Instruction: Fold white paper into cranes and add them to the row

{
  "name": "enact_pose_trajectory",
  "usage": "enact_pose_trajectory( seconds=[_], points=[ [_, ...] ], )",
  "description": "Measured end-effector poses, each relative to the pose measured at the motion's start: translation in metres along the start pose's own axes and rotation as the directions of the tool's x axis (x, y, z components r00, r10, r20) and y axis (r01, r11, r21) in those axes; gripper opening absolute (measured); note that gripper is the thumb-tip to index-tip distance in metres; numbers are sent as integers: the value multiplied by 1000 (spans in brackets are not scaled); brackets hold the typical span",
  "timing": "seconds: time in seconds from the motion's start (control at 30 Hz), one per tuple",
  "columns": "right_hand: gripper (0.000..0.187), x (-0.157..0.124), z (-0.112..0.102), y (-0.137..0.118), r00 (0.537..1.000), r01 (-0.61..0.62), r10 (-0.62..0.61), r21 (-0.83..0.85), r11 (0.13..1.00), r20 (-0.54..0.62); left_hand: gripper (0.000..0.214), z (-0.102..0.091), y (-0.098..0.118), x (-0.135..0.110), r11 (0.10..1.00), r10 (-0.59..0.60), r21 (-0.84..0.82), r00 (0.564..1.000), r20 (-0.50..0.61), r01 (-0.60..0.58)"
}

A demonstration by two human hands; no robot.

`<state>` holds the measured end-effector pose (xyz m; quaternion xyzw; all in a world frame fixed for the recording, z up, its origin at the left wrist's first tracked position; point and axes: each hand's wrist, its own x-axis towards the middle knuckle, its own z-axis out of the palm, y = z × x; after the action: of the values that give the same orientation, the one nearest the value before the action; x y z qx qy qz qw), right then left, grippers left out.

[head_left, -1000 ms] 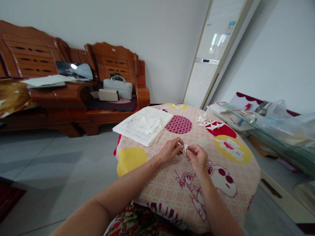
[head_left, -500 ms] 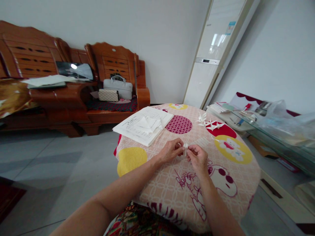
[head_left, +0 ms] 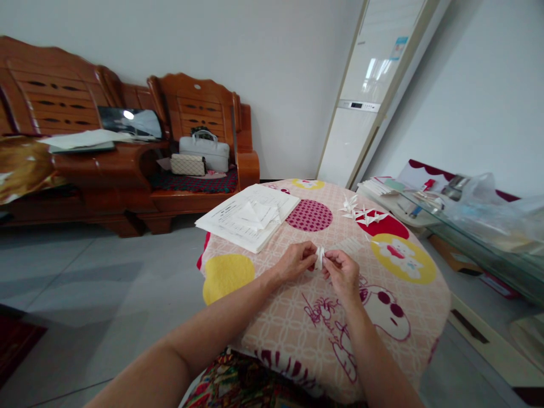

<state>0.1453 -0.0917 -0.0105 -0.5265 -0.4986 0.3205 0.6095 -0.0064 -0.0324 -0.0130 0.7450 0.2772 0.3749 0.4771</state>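
Observation:
Between my two hands, just above the cloth-covered round table (head_left: 289, 306), is a small piece of folded white paper (head_left: 320, 258). My left hand (head_left: 298, 259) pinches its left side with thumb and fingers. On the other side, my right hand (head_left: 341, 271) grips the right edge in the same way. Fingers cover part of the paper, so its exact shape cannot be made out. Several white folded paper cranes (head_left: 369, 217) stand at the far right of the table. To the left lies a stack of printed sheets (head_left: 225, 218), with loose folded white paper (head_left: 257, 214) on top.
A glass-topped side table (head_left: 480, 249) holding a plastic bag (head_left: 480, 207) and papers stands close on the right. Wooden chairs (head_left: 191, 107) with bags on the seat line the back wall, beside a tall white air conditioner (head_left: 357, 130).
The folded paper shows slightly wider between my fingertips than before. Both hands keep nearly the same place and grip.

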Motion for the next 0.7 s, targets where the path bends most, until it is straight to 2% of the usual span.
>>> enact_pose_trajectory(
  seconds=[0.27, 0.53, 0.7],
  points=[
    [21, -1, 1, 0, 997, 79, -80, -65, 995, -11, 2, 0, 4, -1, 989, 1, 150, 1000, -13, 0],
    [19, -1, -3, 1, 991, 127, -132, -199, 972, -10, 8, 0, 3, -1, 978, 3, 208, 999, -36, 5],
    [21, -1, -4, 1, 989, 147, -147, -205, 968, 17, 7, 0, 5, -1, 970, 13, 242, 999, -36, -3]
  ],
)
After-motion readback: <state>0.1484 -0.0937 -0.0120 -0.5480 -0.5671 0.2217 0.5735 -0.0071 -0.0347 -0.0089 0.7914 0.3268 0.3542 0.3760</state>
